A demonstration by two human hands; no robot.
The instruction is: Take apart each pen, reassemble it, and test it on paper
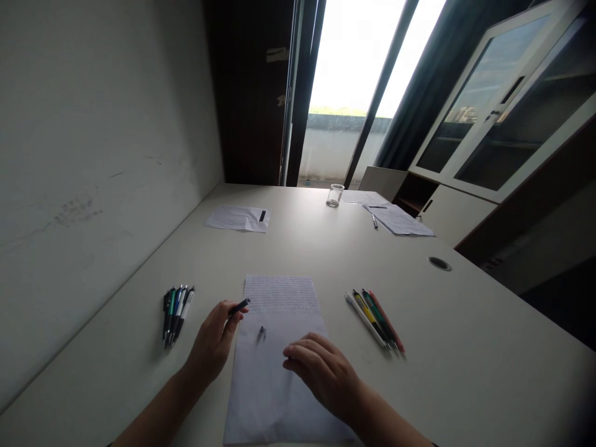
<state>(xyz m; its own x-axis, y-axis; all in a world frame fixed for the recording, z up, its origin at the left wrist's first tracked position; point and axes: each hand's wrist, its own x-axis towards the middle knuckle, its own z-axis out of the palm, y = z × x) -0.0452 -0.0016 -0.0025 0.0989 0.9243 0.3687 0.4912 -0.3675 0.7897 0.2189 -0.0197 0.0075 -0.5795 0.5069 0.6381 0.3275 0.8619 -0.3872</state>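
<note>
A written sheet of paper lies on the white table in front of me. My left hand rests at the sheet's left edge, fingers closed on a dark pen that points up and right. My right hand lies palm down on the sheet, fingers curled loosely, holding nothing that I can see. A small dark pen part lies on the paper between the two hands.
Several pens lie in a row at the left, several more pens at the right. Farther back are a folded paper, a glass, more sheets with a pen, and a cable hole.
</note>
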